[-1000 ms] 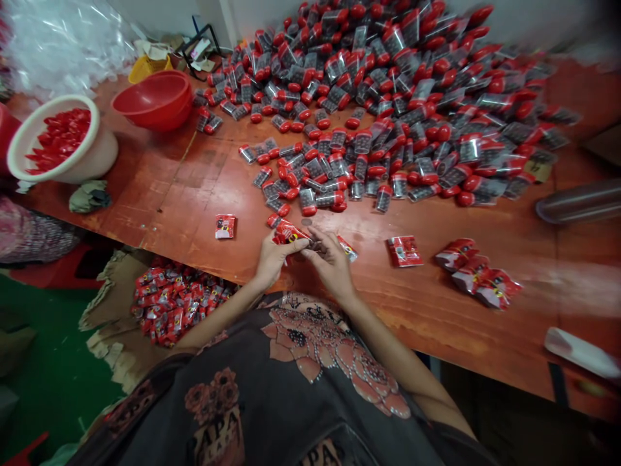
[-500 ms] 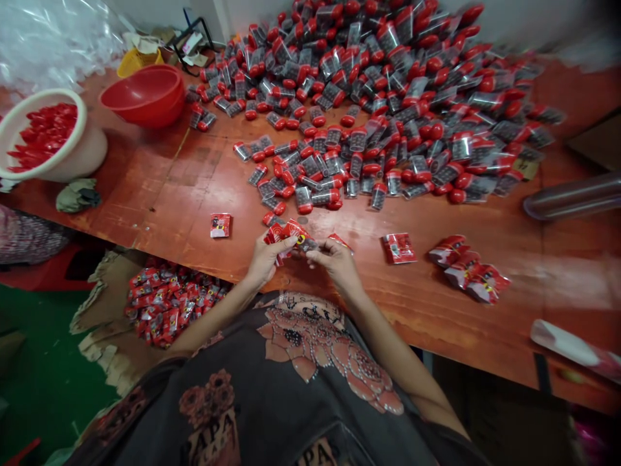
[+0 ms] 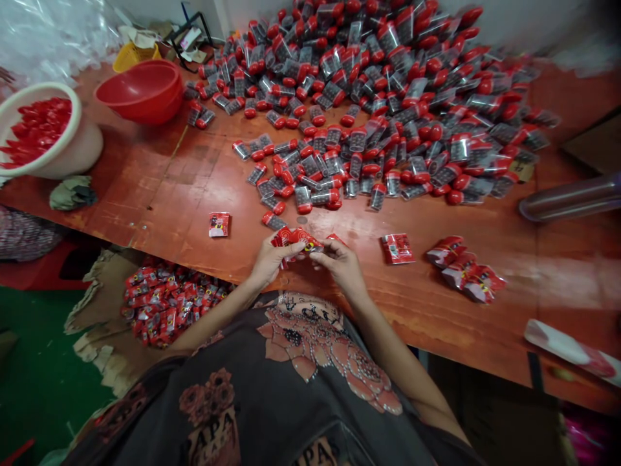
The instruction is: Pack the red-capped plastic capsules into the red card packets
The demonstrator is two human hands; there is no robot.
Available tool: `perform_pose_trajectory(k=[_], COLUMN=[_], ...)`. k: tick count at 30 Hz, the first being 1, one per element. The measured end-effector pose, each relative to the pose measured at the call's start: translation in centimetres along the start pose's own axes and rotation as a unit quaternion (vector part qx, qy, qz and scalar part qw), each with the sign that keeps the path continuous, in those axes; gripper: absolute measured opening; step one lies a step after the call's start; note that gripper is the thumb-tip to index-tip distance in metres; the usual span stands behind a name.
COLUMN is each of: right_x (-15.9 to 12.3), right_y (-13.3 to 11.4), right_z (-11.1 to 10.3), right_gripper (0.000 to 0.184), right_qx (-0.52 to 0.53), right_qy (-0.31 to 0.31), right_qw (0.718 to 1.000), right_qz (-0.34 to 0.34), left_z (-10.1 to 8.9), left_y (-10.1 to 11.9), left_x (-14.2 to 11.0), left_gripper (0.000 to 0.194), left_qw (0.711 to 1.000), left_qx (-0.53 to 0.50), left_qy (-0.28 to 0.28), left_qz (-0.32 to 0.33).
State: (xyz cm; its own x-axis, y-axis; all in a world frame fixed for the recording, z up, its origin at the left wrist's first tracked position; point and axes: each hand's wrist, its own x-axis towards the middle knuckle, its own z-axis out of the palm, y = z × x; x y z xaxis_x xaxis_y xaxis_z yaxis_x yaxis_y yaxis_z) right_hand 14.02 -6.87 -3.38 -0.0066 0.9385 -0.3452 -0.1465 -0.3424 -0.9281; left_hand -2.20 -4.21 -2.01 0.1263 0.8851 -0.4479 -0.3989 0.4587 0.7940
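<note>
My left hand (image 3: 272,259) is closed round several red printed packets (image 3: 281,238), its thumb pressed on top. Between the two hands lies a red packet (image 3: 306,242) with a yellow mark, and the fingertips of my right hand (image 3: 343,264) pinch its end. Whether a small tube sits inside that packet I cannot tell. Partly behind my right fingers another red packet (image 3: 338,239) shows on the table. Just beyond my left hand rests a clear tube with dark contents and a red cap (image 3: 273,221).
A large heap of red-capped tubes (image 3: 359,97) covers the back of the table (image 3: 184,194). Single packets (image 3: 219,224) lie left and right. Red bowls (image 3: 140,94) and a white tub (image 3: 80,139) stand at left. Below is a torn carton (image 3: 92,310) of filled packets (image 3: 169,301).
The packet between my hands has turned flatter and moved slightly right. Its dark end, visible before, is now mostly covered. The view has shifted a little.
</note>
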Motion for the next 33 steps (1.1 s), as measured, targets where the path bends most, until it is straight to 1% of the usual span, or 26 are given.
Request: perform_pose_trajectory(k=[2, 4, 6, 8, 9, 10, 12, 14, 16, 18, 20, 22, 24, 26, 28, 29, 30, 31, 32, 33], right_x=[-0.2, -0.6, -1.1, -1.3, -1.2, -1.0, -0.2, 0.9, 1.9, 2.5, 2.9, 3.7, 5.2, 7.5, 10.1, 11.3, 12.3, 13.0, 13.3, 13.4], right_y=[0.5, 0.6, 0.3, -0.2, -0.5, -0.7, -0.9, -0.9, -0.8, -1.0, -1.4, -1.8, -2.3, -2.8, -3.1, -3.2, -3.3, -3.3, -3.2, -3.1], right_z=[-1.2, -2.5, -3.2, -2.8, -2.1, -1.3, 0.5, 2.0, 2.9, 3.3, 3.5, 3.5, 3.2, 2.5, 1.5, 1.0, 0.6, 0.3, 0.1, 0.0], right_gripper=[0.033, 0.033, 0.036, 0.039, 0.039, 0.038, 0.035, 0.035, 0.037, 0.037, 0.036, 0.035, 0.035, 0.036, 0.038, 0.038, 0.038, 0.037, 0.037, 0.036], right_qx=[-0.061, -0.177, -0.301, -0.370, -0.377, -0.371, -0.333, -0.296, -0.294, -0.327, -0.369, -0.411, -0.465, -0.542, -0.618, -0.645, -0.664, -0.674, -0.677, -0.673], right_qy=[0.012, 0.036, 0.073, 0.091, 0.086, 0.074, 0.037, 0.009, -0.015, -0.037, -0.058, -0.090, -0.117, -0.102, -0.063, -0.058, -0.063, -0.077, -0.097, -0.116], right_qw=[0.998, 0.983, 0.947, 0.914, 0.907, 0.907, 0.918, 0.931, 0.932, 0.920, 0.900, 0.875, 0.839, 0.784, 0.716, 0.686, 0.662, 0.644, 0.633, 0.629], right_qz=[0.001, -0.028, -0.083, -0.141, -0.164, -0.185, -0.211, -0.214, -0.210, -0.215, -0.226, -0.239, -0.256, -0.286, -0.319, -0.332, -0.343, -0.353, -0.363, -0.372], left_z=[-0.4, -1.0, -1.6, -1.7, -1.5, -1.3, -0.8, -0.4, -0.6, -1.0, -1.4, -1.9, -2.3, -2.7, -3.1, -3.2, -3.3, -3.4, -3.4, -3.4], left_y=[0.4, 0.9, 1.2, 1.1, 0.9, 0.6, 0.0, -0.5, -0.6, -0.5, -0.3, -0.1, 0.2, 0.6, 1.1, 1.3, 1.6, 1.8, 2.1, 2.3], left_x=[0.3, 0.6, 0.7, 0.8, 0.7, 0.7, 0.6, 0.6, 0.7, 0.9, 1.1, 1.4, 1.7, 2.2, 2.7, 2.9, 3.0, 3.1, 3.2, 3.2], left_gripper=[0.042, 0.039, 0.033, 0.032, 0.031, 0.029, 0.027, 0.029, 0.032, 0.036, 0.038, 0.037, 0.035, 0.032, 0.028, 0.026, 0.025, 0.022, 0.019, 0.016], left_qw=[0.999, 0.996, 0.991, 0.989, 0.989, 0.989, 0.991, 0.992, 0.992, 0.992, 0.991, 0.989, 0.986, 0.983, 0.979, 0.977, 0.974, 0.971, 0.968, 0.966], left_qx=[-0.034, -0.080, -0.119, -0.135, -0.135, -0.132, -0.124, -0.114, -0.106, -0.097, -0.097, -0.109, -0.128, -0.147, -0.170, -0.181, -0.190, -0.199, -0.207, -0.214], left_qy=[0.021, 0.045, 0.053, 0.045, 0.040, 0.039, 0.043, 0.054, 0.062, 0.074, 0.084, 0.087, 0.092, 0.101, 0.110, 0.115, 0.120, 0.127, 0.136, 0.143], left_qz=[0.004, -0.001, -0.022, -0.043, -0.047, -0.045, -0.030, -0.008, 0.011, 0.025, 0.040, 0.053, 0.051, 0.032, 0.008, -0.005, -0.016, -0.025, -0.032, -0.038])
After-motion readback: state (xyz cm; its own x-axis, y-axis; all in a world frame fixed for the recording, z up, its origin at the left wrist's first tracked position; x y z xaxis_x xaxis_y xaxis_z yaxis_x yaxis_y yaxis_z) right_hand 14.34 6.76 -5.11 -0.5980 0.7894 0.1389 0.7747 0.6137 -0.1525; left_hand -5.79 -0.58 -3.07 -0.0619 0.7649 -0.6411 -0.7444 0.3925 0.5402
